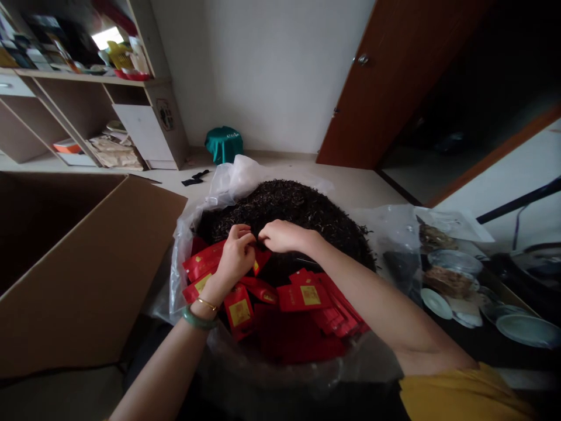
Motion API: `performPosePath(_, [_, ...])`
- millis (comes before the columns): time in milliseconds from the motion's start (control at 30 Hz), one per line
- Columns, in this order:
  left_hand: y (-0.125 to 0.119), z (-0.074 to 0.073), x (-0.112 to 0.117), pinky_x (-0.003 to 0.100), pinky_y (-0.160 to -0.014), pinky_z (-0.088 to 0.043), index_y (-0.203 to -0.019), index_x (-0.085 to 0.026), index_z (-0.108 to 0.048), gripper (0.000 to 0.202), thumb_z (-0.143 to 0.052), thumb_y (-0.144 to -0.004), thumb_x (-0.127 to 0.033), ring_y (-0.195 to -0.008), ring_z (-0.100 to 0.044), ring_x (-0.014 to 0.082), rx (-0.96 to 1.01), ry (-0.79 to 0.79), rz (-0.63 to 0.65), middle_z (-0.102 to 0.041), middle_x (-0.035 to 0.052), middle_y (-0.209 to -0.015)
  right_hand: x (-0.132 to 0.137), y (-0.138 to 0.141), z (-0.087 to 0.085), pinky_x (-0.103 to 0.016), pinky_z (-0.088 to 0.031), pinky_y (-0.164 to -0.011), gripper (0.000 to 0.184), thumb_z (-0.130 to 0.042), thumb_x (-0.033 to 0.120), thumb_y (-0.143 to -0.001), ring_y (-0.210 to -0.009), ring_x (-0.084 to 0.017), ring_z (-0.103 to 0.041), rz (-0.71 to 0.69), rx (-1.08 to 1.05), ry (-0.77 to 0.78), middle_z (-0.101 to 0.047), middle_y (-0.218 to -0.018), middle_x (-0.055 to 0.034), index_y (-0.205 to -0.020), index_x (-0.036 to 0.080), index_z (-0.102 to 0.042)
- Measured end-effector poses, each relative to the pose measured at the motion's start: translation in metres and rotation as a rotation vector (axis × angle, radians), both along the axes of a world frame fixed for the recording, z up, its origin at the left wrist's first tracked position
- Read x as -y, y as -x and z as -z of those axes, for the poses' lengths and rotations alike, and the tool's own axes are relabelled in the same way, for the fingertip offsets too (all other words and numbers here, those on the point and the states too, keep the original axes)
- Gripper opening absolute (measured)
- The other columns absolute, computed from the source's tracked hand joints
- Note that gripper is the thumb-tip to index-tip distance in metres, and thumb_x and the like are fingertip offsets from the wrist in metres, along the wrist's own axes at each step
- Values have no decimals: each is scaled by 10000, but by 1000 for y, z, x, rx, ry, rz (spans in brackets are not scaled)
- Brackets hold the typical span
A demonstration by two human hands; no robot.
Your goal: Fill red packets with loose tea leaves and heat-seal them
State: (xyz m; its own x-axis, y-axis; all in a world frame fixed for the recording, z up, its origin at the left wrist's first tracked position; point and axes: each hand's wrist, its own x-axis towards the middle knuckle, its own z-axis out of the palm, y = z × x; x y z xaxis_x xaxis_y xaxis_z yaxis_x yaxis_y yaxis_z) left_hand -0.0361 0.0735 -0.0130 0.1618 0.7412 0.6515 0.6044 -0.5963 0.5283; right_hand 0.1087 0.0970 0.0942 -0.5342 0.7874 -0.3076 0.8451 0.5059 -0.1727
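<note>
A large heap of loose dark dried tea leaves (302, 204) fills the far part of a container lined with a clear plastic bag (177, 286). Red packets with yellow labels (240, 313) lie in its near part. My left hand (239, 251), with a gold bracelet and a green bangle at the wrist, is closed on a red packet (262, 262) over the leaves. Close beside it, my right hand (283, 235) has its fingers pinched together at the packet's upper end. What the right fingertips grip is hidden.
An open cardboard box (87, 280) stands at the left. Dishes (526, 328) and clear containers (456, 263) are at the right. Behind are a shelf unit (170, 126), a teal-covered stool or bin (224, 145) and a brown door (385, 82).
</note>
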Motion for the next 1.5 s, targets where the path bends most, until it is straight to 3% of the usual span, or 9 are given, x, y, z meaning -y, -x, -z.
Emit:
performPosePath(167, [2,-1,1,308,-788,-552,-679,-150,-591,219,-451,-682,18,-888,-620,169,-12,-2,-28,-524,80,-1019,0,-17,-8,-238,-456,-773,298,-489,216,-871,-932,-182,-651,-125,-159,25,-711,-1070,-30,-1059,256,-717])
performPosePath(433, [2,-6,3,291,-768,-535,-632,-155,-574,215,-445,-660,14,-883,-621,168,-7,72,-23,-536,87,-1013,13,-7,6,-361,-492,-821,485,-553,598,-804,-1168,-342,-540,-134,114,79,-597,-1230,-151,-1061,222,-719])
performPosePath(667, [6,-23,10,280,-718,-503,-680,-178,-592,160,-472,-700,-75,-809,-603,166,-198,258,44,-593,75,-1026,-4,-31,9,-266,-472,-858,339,-664,332,-783,-1048,-220,-617,-167,-204,81,-655,-1144,-83,-1098,210,-695])
performPosePath(767, [8,-29,11,267,-696,-480,-680,-182,-589,160,-459,-708,-93,-754,-588,158,-223,313,77,-615,63,-938,-14,-43,16,-222,-483,-796,303,-621,166,-773,-935,-171,-658,-20,-263,107,-704,-1035,-53,-1064,189,-702])
performPosePath(867, [8,-30,10,267,-702,-461,-656,-185,-565,168,-434,-710,-95,-747,-581,165,-222,321,84,-614,58,-837,-21,-43,48,-240,-480,-822,403,-677,116,-683,-958,-202,-660,40,-95,123,-706,-1056,-72,-1081,179,-695])
performPosePath(967, [9,-31,9,273,-655,-435,-633,-193,-537,174,-417,-716,-99,-693,-565,168,-243,323,75,-616,55,-786,-24,-35,90,-337,-420,-981,725,-798,183,-551,-1219,-290,-517,-96,-110,77,-554,-1331,-131,-1246,197,-592])
performPosePath(1100, [11,-33,9,274,-524,-328,-549,-218,-466,218,-405,-730,-114,-525,-460,151,-267,347,35,-545,21,-585,-25,-26,123,-465,-382,-1020,699,-790,280,-596,-1313,-372,-380,-219,-100,-6,-402,-1431,-169,-1250,187,-563])
performPosePath(1300, [18,-38,8,292,-478,-206,-444,-211,-387,324,-422,-762,-163,-428,-326,118,-177,381,-50,-451,5,-446,-18,-19,127,-396,-504,-834,526,-680,208,-712,-1108,-316,-520,-199,-45,-138,-457,-1247,-167,-1222,187,-552])
performPosePath(1500, [26,-45,5,254,-535,-331,-633,-166,-658,180,-490,-697,-177,-524,-495,131,-165,461,-106,-620,19,-574,-10,-13,132,-347,-499,-784,456,-584,97,-753,-1047,-277,-568,-120,-117,-144,-507,-1196,-130,-1188,235,-578])
